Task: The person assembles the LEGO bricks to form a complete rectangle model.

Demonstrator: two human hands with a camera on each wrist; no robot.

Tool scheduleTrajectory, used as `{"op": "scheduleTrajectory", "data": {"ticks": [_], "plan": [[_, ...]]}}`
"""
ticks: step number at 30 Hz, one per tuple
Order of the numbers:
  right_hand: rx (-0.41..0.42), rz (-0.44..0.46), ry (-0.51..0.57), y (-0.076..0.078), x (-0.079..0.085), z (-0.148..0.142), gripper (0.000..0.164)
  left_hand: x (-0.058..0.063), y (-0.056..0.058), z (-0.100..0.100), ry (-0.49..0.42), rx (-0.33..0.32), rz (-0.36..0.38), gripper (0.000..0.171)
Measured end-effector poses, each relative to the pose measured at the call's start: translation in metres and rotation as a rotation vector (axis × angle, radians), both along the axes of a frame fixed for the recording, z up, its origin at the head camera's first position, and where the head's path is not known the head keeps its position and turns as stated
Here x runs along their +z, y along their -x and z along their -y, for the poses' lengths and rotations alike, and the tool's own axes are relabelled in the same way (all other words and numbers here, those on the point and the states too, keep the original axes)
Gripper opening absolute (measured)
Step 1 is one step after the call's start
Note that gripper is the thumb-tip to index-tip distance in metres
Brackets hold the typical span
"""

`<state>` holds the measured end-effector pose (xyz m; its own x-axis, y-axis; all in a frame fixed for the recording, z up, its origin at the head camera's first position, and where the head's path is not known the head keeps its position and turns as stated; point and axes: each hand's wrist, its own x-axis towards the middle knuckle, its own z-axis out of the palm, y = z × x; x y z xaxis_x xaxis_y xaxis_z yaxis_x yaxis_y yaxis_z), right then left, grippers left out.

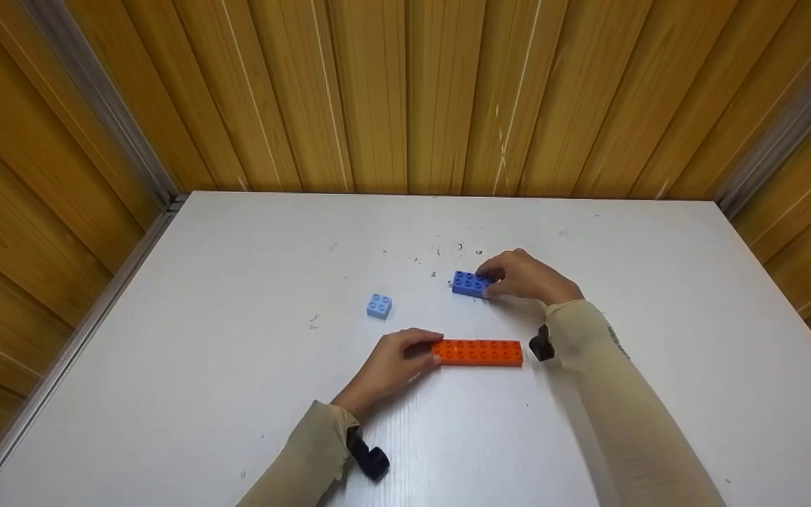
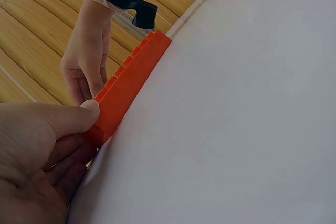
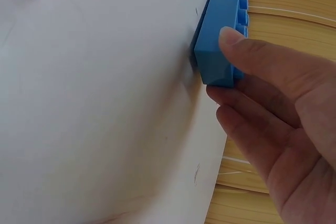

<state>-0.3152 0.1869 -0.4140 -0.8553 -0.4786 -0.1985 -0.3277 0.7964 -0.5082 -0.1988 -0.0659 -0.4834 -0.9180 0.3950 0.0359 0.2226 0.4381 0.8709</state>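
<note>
A long orange toy brick (image 1: 479,352) with two rows of studs lies on the white table, studs up. My left hand (image 1: 402,359) pinches its left end between thumb and fingers; the left wrist view shows the thumb on the side of the orange brick (image 2: 128,85). Farther back, my right hand (image 1: 529,278) pinches the right end of a shorter blue brick (image 1: 469,283). In the right wrist view the thumb presses the side of the blue brick (image 3: 216,40), and a dark gap shows along its underside. A small light-blue brick (image 1: 379,305) sits left of the blue one, apart from both hands.
The white table (image 1: 236,282) carries small dark marks near its middle. Yellow wood-look panels (image 1: 377,98) stand behind it and at both sides, with a metal rail (image 1: 67,359) along the left edge. Black straps with knobs hang at both sleeves.
</note>
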Motion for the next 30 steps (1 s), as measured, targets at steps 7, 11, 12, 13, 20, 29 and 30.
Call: {"op": "scheduleTrajectory", "data": {"ticks": [7,11,12,13,20,29,30], "plan": [[-0.001,-0.004,-0.009,-0.005,0.004,0.002,0.038,0.000,0.000,0.002,-0.006,-0.012,-0.001,0.035],[0.002,-0.003,-0.018,-0.007,0.006,0.004,0.039,0.001,-0.001,0.004,-0.001,-0.007,0.017,0.035],[0.009,-0.007,-0.017,-0.007,0.006,0.004,0.039,0.001,-0.001,0.004,-0.001,-0.007,0.019,0.035],[0.014,-0.007,-0.014,-0.008,0.006,0.005,0.039,0.001,-0.001,0.004,-0.003,-0.007,0.019,0.035],[0.072,-0.039,0.012,-0.010,0.009,0.006,0.037,0.001,-0.002,0.004,0.002,-0.018,-0.038,0.035],[0.097,-0.035,0.029,-0.012,0.011,0.007,0.036,0.001,-0.001,0.005,0.002,-0.015,-0.033,0.035],[0.099,-0.034,0.030,-0.012,0.011,0.007,0.036,0.001,-0.001,0.005,0.002,-0.015,-0.031,0.035]]}}
